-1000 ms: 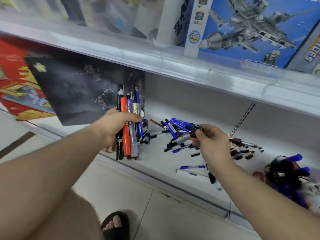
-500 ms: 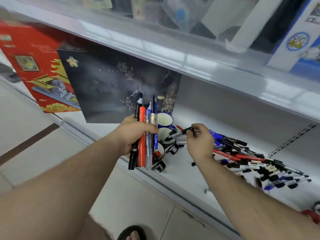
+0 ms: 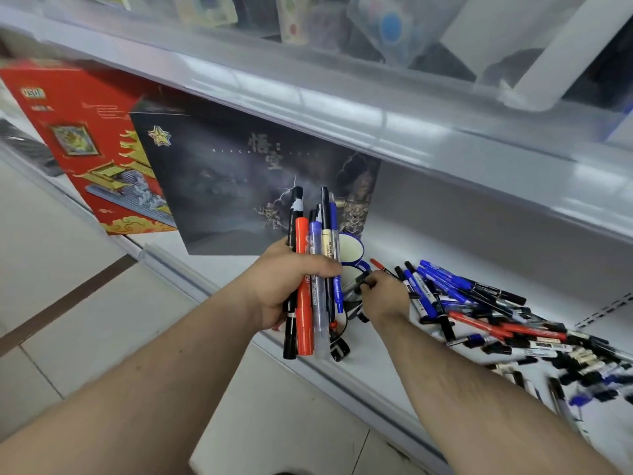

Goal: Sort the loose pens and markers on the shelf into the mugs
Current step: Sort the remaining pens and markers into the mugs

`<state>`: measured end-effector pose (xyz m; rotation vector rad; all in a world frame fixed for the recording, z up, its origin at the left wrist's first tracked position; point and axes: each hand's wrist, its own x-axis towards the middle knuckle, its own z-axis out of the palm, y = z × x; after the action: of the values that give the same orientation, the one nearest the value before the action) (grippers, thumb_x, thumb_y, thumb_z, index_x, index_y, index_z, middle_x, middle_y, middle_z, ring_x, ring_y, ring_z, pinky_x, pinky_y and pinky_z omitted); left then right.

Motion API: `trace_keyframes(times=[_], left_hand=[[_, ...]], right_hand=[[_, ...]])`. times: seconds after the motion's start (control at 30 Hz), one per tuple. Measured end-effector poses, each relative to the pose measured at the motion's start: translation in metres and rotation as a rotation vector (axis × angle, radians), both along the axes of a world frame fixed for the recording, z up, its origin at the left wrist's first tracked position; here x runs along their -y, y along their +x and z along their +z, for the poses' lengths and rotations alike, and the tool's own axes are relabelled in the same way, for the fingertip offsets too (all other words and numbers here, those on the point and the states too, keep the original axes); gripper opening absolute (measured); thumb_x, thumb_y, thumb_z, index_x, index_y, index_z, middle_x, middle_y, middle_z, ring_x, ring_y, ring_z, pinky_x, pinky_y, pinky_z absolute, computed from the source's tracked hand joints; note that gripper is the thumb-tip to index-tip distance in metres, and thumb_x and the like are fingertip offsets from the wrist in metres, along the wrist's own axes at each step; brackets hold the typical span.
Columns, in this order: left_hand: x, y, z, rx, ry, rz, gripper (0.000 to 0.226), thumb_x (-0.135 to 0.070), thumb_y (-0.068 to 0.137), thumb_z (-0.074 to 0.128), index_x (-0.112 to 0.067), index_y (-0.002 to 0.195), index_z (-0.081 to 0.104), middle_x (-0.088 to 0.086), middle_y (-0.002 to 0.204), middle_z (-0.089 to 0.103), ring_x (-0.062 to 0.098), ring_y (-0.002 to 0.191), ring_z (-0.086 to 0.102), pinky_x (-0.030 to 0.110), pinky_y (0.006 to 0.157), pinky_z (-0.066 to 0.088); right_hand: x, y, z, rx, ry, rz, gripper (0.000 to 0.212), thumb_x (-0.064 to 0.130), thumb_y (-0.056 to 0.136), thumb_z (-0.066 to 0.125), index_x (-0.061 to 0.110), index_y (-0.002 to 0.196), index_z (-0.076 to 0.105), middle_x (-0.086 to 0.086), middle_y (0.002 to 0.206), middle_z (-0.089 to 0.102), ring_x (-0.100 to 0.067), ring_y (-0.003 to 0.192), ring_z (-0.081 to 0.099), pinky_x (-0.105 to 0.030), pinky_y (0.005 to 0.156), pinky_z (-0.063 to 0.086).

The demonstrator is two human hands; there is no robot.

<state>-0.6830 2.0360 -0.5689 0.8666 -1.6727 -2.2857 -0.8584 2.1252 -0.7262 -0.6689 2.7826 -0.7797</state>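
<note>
My left hand (image 3: 287, 286) grips an upright bundle of pens and markers (image 3: 310, 269), among them a fat red marker, black ones and blue pens. Just behind the bundle stand white mugs, a blue-rimmed mug (image 3: 352, 250) at the back and black-handled ones mostly hidden by the bundle. My right hand (image 3: 383, 296) pinches a black marker (image 3: 358, 286) whose tip points down over the middle mug. A loose pile of pens and markers (image 3: 479, 310), blue, red and black, lies on the white shelf (image 3: 404, 354) to the right.
A dark toy box (image 3: 239, 186) and a red toy box (image 3: 78, 142) stand on the shelf to the left of the mugs. The upper shelf board (image 3: 376, 108) overhangs close above. Tiled floor lies below the shelf's front edge.
The view has swung left and the mugs have come into sight. My right hand carried the black marker from the pile leftward and lowered it over the mugs. My left hand keeps its bundle.
</note>
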Motion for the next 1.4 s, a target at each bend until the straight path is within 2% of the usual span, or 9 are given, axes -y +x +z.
trace_keyframes(times=[0.07, 0.17, 0.33, 0.47, 0.63, 0.9, 1.0, 1.17, 1.4], left_hand=[[-0.002, -0.001, 0.0, -0.039, -0.014, -0.043, 0.037, -0.003, 0.065, 0.075, -0.01, 0.1, 0.065, 0.012, 0.081, 0.068, 0.028, 0.072, 0.069, 0.04, 0.066, 0.058], [-0.008, -0.001, 0.004, -0.1, -0.015, -0.115, 0.038, -0.007, 0.06, 0.072, -0.011, 0.097, 0.066, 0.009, 0.078, 0.069, 0.027, 0.073, 0.069, 0.041, 0.07, 0.056], [-0.025, -0.007, 0.011, -0.15, -0.055, -0.207, 0.06, -0.008, 0.058, 0.076, -0.001, 0.116, 0.062, 0.014, 0.088, 0.067, 0.033, 0.084, 0.067, 0.047, 0.081, 0.055], [-0.046, -0.012, 0.015, -0.193, -0.034, -0.242, 0.037, 0.001, 0.065, 0.071, 0.001, 0.101, 0.063, 0.021, 0.09, 0.065, 0.035, 0.085, 0.065, 0.051, 0.088, 0.053], [-0.067, -0.015, 0.018, -0.204, -0.026, -0.268, 0.023, 0.002, 0.063, 0.069, -0.017, 0.074, 0.074, 0.013, 0.081, 0.071, 0.026, 0.076, 0.07, 0.037, 0.074, 0.058], [-0.09, -0.025, 0.012, -0.064, -0.091, -0.306, 0.035, 0.005, 0.062, 0.074, -0.008, 0.091, 0.06, 0.012, 0.079, 0.068, 0.025, 0.076, 0.066, 0.038, 0.08, 0.053], [-0.108, -0.029, 0.009, -0.021, -0.065, -0.358, 0.046, -0.004, 0.056, 0.075, -0.004, 0.1, 0.061, 0.012, 0.082, 0.067, 0.028, 0.081, 0.066, 0.04, 0.078, 0.053], [-0.14, -0.035, 0.003, 0.014, 0.012, -0.345, 0.023, 0.01, 0.077, 0.069, -0.007, 0.09, 0.06, 0.013, 0.077, 0.067, 0.028, 0.076, 0.067, 0.041, 0.075, 0.055], [-0.17, -0.044, 0.0, 0.02, 0.175, -0.237, 0.024, 0.0, 0.076, 0.071, -0.004, 0.099, 0.062, 0.013, 0.078, 0.064, 0.026, 0.067, 0.063, 0.037, 0.066, 0.052]], right_hand=[[-0.007, 0.001, 0.014, -0.005, -0.055, -0.026, 0.019, 0.02, 0.093, 0.058, 0.017, 0.104, 0.073, -0.005, 0.106, 0.071, -0.024, 0.091, 0.066, -0.032, 0.074, 0.056], [-0.027, 0.021, 0.058, 0.145, -0.462, -0.185, 0.013, 0.017, 0.092, 0.061, 0.019, 0.096, 0.073, 0.0, 0.098, 0.072, -0.021, 0.09, 0.067, -0.032, 0.077, 0.052], [-0.082, 0.096, 0.147, 0.463, -0.876, -0.006, 0.018, 0.024, 0.096, 0.059, 0.014, 0.086, 0.069, -0.011, 0.072, 0.061, -0.018, 0.06, 0.049, -0.026, 0.052, 0.042], [-0.102, 0.119, 0.164, 0.401, -0.848, 0.168, 0.025, 0.02, 0.081, 0.079, 0.031, 0.1, 0.066, -0.002, 0.075, 0.064, -0.02, 0.067, 0.059, -0.025, 0.061, 0.052], [-0.124, 0.122, 0.17, 0.35, -0.783, 0.11, 0.036, 0.003, 0.084, 0.072, 0.037, 0.094, 0.068, 0.004, 0.061, 0.056, -0.008, 0.057, 0.052, -0.019, 0.056, 0.047], [-0.172, 0.116, 0.179, 0.587, -0.921, -0.204, 0.018, -0.003, 0.097, 0.042, 0.005, 0.097, 0.058, -0.011, 0.067, 0.067, -0.025, 0.052, 0.058, -0.035, 0.058, 0.047], [-0.187, 0.121, 0.176, 0.664, -0.916, -0.227, 0.018, -0.005, 0.095, 0.04, 0.004, 0.09, 0.055, -0.015, 0.06, 0.063, -0.03, 0.047, 0.057, -0.036, 0.055, 0.047], [-0.204, 0.124, 0.166, 0.578, -0.904, -0.269, 0.021, -0.006, 0.089, 0.041, 0.007, 0.08, 0.055, -0.008, 0.056, 0.057, -0.024, 0.05, 0.054, -0.044, 0.064, 0.044], [-0.221, 0.133, 0.161, 0.508, -0.926, -0.309, 0.02, -0.002, 0.081, 0.046, 0.015, 0.071, 0.047, 0.003, 0.051, 0.034, -0.016, 0.047, 0.029, -0.028, 0.051, 0.026]])
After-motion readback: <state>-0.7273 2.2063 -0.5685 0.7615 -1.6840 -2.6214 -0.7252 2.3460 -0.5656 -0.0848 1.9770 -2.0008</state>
